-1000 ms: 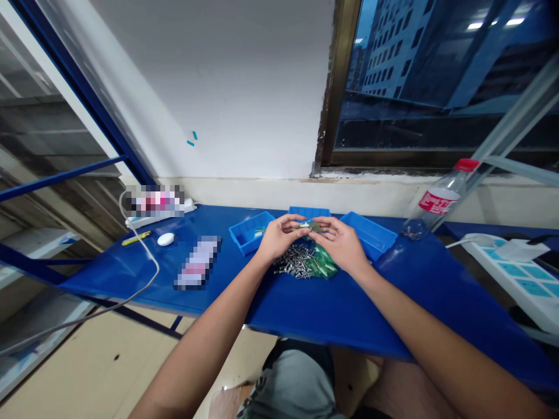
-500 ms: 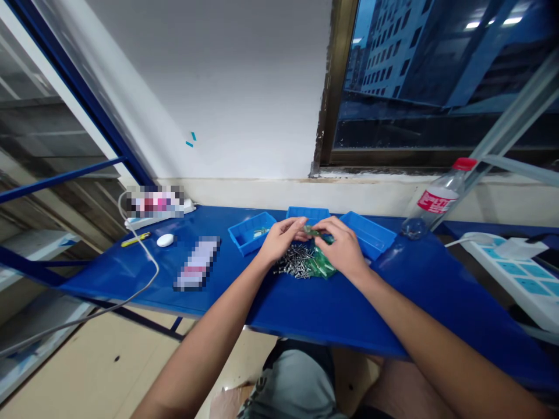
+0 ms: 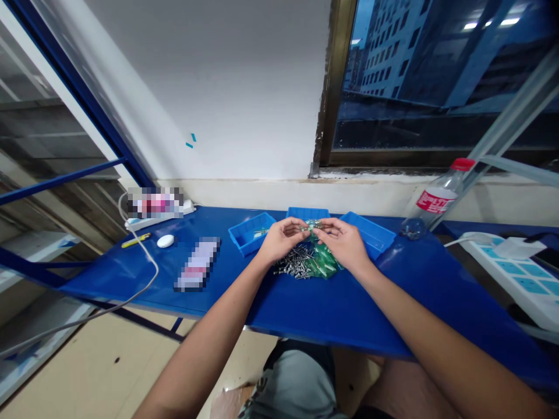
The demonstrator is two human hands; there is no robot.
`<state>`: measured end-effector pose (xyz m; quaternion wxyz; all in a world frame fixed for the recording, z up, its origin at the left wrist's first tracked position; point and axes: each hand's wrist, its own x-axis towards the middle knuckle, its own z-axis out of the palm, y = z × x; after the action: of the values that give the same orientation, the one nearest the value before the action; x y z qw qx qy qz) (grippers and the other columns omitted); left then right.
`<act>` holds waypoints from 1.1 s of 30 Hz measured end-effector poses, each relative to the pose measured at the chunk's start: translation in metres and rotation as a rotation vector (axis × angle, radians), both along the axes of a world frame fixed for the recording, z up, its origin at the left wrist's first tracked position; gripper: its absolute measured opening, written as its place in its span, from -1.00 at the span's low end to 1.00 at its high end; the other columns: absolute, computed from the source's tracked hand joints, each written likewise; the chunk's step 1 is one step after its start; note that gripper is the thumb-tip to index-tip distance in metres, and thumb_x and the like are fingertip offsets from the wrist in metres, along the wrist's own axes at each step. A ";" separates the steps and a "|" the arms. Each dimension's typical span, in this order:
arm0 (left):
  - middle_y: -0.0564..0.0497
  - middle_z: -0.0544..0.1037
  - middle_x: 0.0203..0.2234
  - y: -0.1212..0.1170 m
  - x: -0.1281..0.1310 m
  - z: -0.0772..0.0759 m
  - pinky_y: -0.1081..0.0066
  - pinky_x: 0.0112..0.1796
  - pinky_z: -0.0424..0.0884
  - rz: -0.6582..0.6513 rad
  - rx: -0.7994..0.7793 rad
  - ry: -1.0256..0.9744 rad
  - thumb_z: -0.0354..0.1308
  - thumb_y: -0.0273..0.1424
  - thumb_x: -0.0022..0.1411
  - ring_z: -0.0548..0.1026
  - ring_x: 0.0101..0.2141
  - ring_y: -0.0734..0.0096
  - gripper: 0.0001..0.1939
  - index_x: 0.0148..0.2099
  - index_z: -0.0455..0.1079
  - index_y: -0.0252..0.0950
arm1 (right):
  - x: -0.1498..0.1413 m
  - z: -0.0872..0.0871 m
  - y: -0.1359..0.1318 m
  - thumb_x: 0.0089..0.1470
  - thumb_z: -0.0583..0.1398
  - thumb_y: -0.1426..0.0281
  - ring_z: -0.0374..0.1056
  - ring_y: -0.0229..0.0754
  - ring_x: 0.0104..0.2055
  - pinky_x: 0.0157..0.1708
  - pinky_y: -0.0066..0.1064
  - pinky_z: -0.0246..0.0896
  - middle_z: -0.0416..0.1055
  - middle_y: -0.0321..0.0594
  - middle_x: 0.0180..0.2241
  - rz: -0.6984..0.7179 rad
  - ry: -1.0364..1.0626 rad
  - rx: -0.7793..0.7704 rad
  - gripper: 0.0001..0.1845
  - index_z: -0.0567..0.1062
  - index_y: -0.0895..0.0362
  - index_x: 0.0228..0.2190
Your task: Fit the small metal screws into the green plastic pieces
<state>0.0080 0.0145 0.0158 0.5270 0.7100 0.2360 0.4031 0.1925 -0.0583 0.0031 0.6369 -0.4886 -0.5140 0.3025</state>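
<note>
Between my two hands is a small clear-green plastic piece (image 3: 313,226), too small to name exactly. My left hand (image 3: 283,237) pinches it from the left with thumb and fingers. From the right, my right hand (image 3: 343,240) grips the same piece, the fingertips of both hands nearly meeting. Below them on the blue table lies a heap of silvery screws (image 3: 295,263). Touching the heap on its right is a pile of green translucent plastic pieces (image 3: 324,262), partly under my right hand.
Three blue bins stand behind the hands: a left bin (image 3: 244,243) with small pieces inside, a middle bin (image 3: 305,212) and a right bin (image 3: 375,233). A plastic bottle (image 3: 437,201) stands at right. Leftward lie a phone (image 3: 197,265), a white round object (image 3: 165,241) and a yellow pen-like tool (image 3: 135,240).
My right hand has turned and shifted slightly, its fingertips now closer to the left hand's. The green piece between them shows more squarely. Bins and heaps stay put.
</note>
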 end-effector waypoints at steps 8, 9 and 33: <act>-0.17 0.59 0.07 -0.005 -0.002 0.007 0.15 0.12 0.46 0.020 0.227 0.092 0.32 -0.14 0.31 0.54 0.09 0.13 -0.65 0.03 0.64 -0.22 | -0.003 -0.001 -0.003 0.10 0.37 0.27 0.57 -0.06 -0.09 0.01 -0.16 0.54 0.57 -0.10 -0.06 0.036 -0.184 0.138 -0.69 0.59 0.09 -0.11; -0.17 0.60 0.05 -0.005 -0.002 0.006 0.15 0.12 0.45 0.025 0.217 0.081 0.33 -0.14 0.31 0.54 0.07 0.14 -0.64 0.03 0.63 -0.23 | -0.003 -0.002 -0.002 0.12 0.35 0.28 0.56 -0.06 -0.06 0.04 -0.14 0.53 0.56 -0.10 -0.03 0.069 -0.192 0.143 -0.68 0.59 0.08 -0.08; -0.08 0.68 -0.20 0.015 -0.084 0.044 0.32 -0.16 0.46 0.718 0.477 0.575 0.21 -0.41 0.23 0.58 -0.33 0.29 -0.69 0.02 0.55 -0.26 | 0.004 -0.001 -0.003 0.19 0.32 0.16 0.53 -0.11 -0.22 -0.21 -0.26 0.50 0.58 -0.11 -0.17 -0.070 -0.212 0.059 -0.62 0.53 0.09 -0.03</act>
<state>-0.0759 0.0296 0.0601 0.0929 0.7668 0.5017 0.3895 0.1962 -0.0612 0.0018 0.6032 -0.5166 -0.5697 0.2114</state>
